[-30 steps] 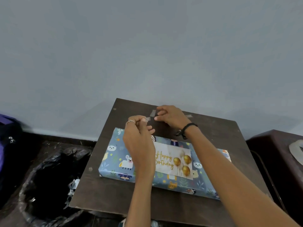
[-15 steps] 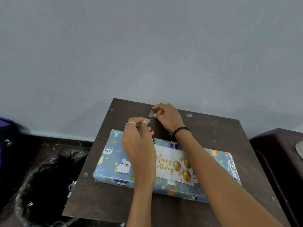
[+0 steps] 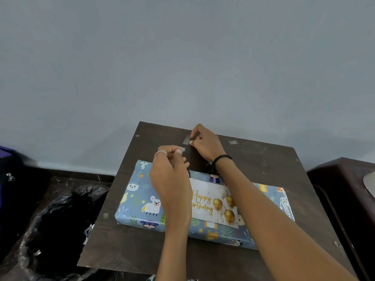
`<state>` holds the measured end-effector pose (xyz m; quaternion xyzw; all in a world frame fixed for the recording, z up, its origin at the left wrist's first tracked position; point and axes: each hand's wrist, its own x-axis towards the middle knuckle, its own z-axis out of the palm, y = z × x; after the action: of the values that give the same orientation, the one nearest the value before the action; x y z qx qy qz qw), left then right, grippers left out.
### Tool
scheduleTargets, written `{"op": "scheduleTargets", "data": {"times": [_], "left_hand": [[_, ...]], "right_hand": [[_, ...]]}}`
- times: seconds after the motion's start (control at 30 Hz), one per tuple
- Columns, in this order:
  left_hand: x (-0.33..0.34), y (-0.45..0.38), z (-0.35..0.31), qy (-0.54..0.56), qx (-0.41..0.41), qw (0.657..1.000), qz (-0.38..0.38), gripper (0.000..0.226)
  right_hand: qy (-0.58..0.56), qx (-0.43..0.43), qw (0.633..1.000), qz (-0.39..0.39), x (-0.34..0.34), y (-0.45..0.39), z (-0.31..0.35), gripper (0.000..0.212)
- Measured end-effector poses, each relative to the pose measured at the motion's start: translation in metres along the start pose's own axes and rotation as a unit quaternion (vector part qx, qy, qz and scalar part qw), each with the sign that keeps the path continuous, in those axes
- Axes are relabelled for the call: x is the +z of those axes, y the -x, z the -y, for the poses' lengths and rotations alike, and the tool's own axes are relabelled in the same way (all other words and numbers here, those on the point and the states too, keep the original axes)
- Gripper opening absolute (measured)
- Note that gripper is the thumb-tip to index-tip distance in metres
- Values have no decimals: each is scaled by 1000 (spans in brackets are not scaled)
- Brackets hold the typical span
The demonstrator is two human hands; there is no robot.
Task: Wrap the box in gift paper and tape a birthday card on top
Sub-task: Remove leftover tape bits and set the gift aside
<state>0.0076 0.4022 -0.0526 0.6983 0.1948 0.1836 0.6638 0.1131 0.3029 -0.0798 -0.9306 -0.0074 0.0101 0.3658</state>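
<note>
The box (image 3: 142, 201), wrapped in blue paper with cartoon animals, lies flat on the dark wooden table (image 3: 263, 165). A white "Happy Birthday" card (image 3: 215, 203) with gold balloons rests on its top, partly hidden by my arms. My left hand (image 3: 171, 175), with a ring, hovers above the box's far edge and pinches a small piece of clear tape (image 3: 182, 149). My right hand (image 3: 205, 144), with a black wristband, reaches beyond the box and pinches a strip of tape (image 3: 186, 139) stuck to the table near its far edge.
Another short tape strip (image 3: 232, 142) sticks to the table's far side. A bin lined with a black bag (image 3: 60, 226) stands at the left of the table. A dark brown stool (image 3: 345, 189) is at the right. A grey wall rises behind.
My right hand has moved a little farther toward the table's far edge onto the tape strip. My left hand keeps its pinch in nearly the same place. The view has shifted slightly.
</note>
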Motion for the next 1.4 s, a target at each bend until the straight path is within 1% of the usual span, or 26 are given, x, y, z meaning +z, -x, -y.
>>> {"op": "scheduleTargets", "data": {"times": [0.1, 0.13, 0.27, 0.37, 0.4, 0.43, 0.5, 0.57, 0.6, 0.67, 0.73, 0.83, 0.93, 1.0, 1.1, 1.27, 1.4], "left_hand": [[0, 0, 0, -3, 2, 1000, 0, 15], [1, 0, 0, -1, 1, 1000, 0, 14], [1, 1, 0, 2, 2, 1000, -1, 12], [1, 1, 0, 9, -1, 1000, 3, 11], [1, 1, -1, 12, -1, 1000, 5, 11], [0, 1, -1, 18, -1, 1000, 7, 11], [0, 0, -2, 30, -1, 1000, 8, 12], [-1, 0, -2, 43, -4, 999, 7, 13], [-2, 0, -2, 49, -4, 999, 6, 13], [-3, 1, -2, 55, 0, 998, 10, 14], [-3, 1, -2, 66, 2, 998, 17, 14], [-5, 4, -4, 97, 6, 995, 28, 15], [-9, 5, -6, 105, 21, 992, 68, 18], [-10, 2, -5, 97, 23, 990, 104, 17], [-7, -2, -3, 80, 26, 988, 128, 16], [3, 6, -4, 92, 38, 988, 118, 12], [15, 15, -3, 124, 18, 984, 126, 14]], "right_hand": [[3, -13, 1000, -4, 1, -1, -2, 30], [9, -18, 1000, -7, 2, -1, -3, 29], [19, -13, 999, -43, 5, -3, -5, 8], [61, -22, 997, -47, 7, -1, -4, 12], [52, -26, 997, -43, 7, 1, -2, 13], [19, -27, 999, -43, 5, 4, 0, 14], [-95, -20, 994, -44, -5, 13, 10, 13], [-189, -14, 982, -13, -18, 29, 22, 15], [-207, -22, 978, 9, -22, 39, 27, 17], [-217, -42, 975, 30, -24, 60, 33, 18], [-225, -47, 973, 19, -22, 77, 35, 14], [-264, -66, 962, -5, -18, 92, 34, 13], [-309, -71, 948, -18, -17, 97, 34, 13], [-314, -65, 947, -29, -15, 97, 31, 14], [-352, -37, 935, -39, -15, 95, 29, 20], [-456, 37, 884, -92, -20, 98, 30, 33], [-478, 95, 861, -144, -25, 90, 23, 40]]}}
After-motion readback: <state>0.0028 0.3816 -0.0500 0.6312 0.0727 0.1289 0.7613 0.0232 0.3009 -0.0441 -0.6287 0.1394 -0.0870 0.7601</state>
